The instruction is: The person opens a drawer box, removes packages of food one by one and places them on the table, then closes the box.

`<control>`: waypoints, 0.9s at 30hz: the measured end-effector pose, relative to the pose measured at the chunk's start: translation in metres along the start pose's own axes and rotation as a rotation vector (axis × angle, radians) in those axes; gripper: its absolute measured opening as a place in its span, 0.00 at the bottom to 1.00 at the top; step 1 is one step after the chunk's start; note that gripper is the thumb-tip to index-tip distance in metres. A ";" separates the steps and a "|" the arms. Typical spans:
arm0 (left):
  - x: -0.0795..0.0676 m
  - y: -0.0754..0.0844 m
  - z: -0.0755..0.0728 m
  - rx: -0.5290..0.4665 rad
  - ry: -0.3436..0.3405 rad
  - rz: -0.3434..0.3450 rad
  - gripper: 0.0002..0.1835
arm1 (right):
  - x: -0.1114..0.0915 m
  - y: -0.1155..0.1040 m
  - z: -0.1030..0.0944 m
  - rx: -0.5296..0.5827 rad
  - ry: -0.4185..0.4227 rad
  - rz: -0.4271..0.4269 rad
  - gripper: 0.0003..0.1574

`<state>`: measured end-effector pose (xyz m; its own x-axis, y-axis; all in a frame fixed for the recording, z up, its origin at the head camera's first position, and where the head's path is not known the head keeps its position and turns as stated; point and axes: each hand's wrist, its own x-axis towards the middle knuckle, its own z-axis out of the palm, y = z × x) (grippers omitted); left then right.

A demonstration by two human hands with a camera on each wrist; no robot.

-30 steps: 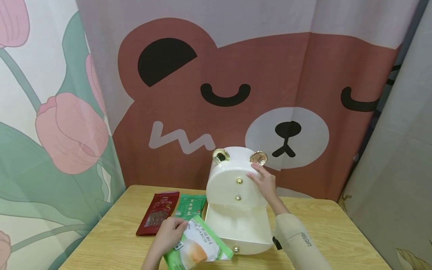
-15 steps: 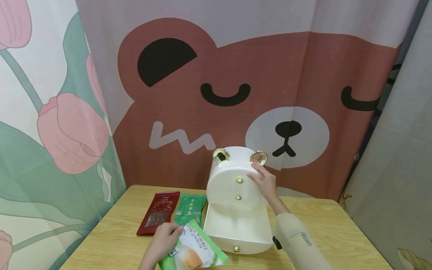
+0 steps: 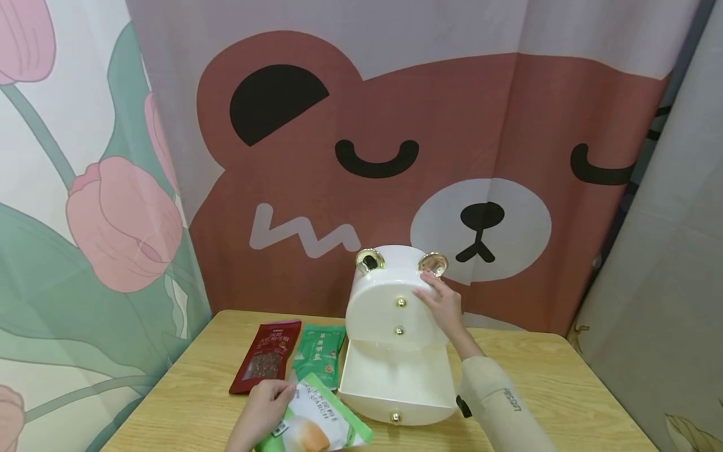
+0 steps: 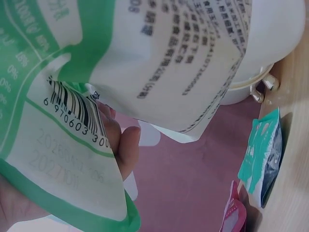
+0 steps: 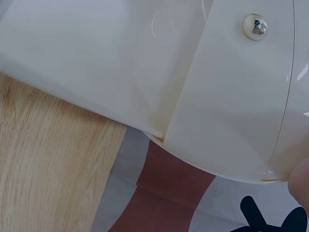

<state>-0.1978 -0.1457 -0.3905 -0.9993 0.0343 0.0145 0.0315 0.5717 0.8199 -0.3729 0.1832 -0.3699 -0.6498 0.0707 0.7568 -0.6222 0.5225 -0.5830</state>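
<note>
A green-and-white bag of corn starch point(image 3: 324, 414) is pinched at its upper left edge by my left hand point(image 3: 264, 405). In the left wrist view the printed back of the bag point(image 4: 169, 58) hides part of that hand. The bag is tilted, front and left of a white drawer box point(image 3: 373, 307) with gold knobs and two gold ears. Its bottom drawer point(image 3: 395, 380) is pulled out, its bare inside visible. My right hand point(image 3: 443, 306) rests on the box's upper right side, below the right ear. In the right wrist view only a sliver of that hand shows, beside the box's front point(image 5: 231, 96).
Left of the box, a dark red packet point(image 3: 271, 351) and a green packet point(image 3: 319, 355) lie on the wooden table point(image 3: 525, 376). A bear-print curtain point(image 3: 463, 113) hangs behind the table. A tulip-print curtain point(image 3: 118, 220) is on the left.
My left hand has moved left and slightly toward me with the starch bag, uncovering more of the green packet. My right hand and the drawer box have stayed in place.
</note>
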 end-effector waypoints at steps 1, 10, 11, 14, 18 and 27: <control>0.000 -0.001 0.000 0.001 0.004 -0.006 0.12 | 0.000 0.000 0.000 -0.001 0.000 0.001 0.23; -0.001 -0.007 -0.004 0.055 0.096 -0.018 0.10 | -0.001 0.001 0.001 0.001 0.010 -0.010 0.23; 0.000 -0.007 -0.005 0.062 0.104 -0.015 0.10 | -0.001 0.000 0.001 0.001 0.011 -0.011 0.23; 0.000 -0.010 -0.006 0.076 0.116 -0.037 0.10 | -0.001 0.000 0.000 0.003 0.014 -0.009 0.23; 0.001 -0.015 -0.007 0.075 0.110 -0.062 0.11 | -0.002 -0.001 0.000 0.007 0.008 0.001 0.23; 0.005 -0.025 -0.003 0.065 0.097 -0.083 0.12 | -0.001 0.001 0.002 0.000 0.013 -0.017 0.23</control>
<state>-0.2038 -0.1626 -0.4091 -0.9957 -0.0929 0.0063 -0.0530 0.6212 0.7818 -0.3732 0.1822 -0.3720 -0.6332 0.0729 0.7706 -0.6333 0.5236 -0.5699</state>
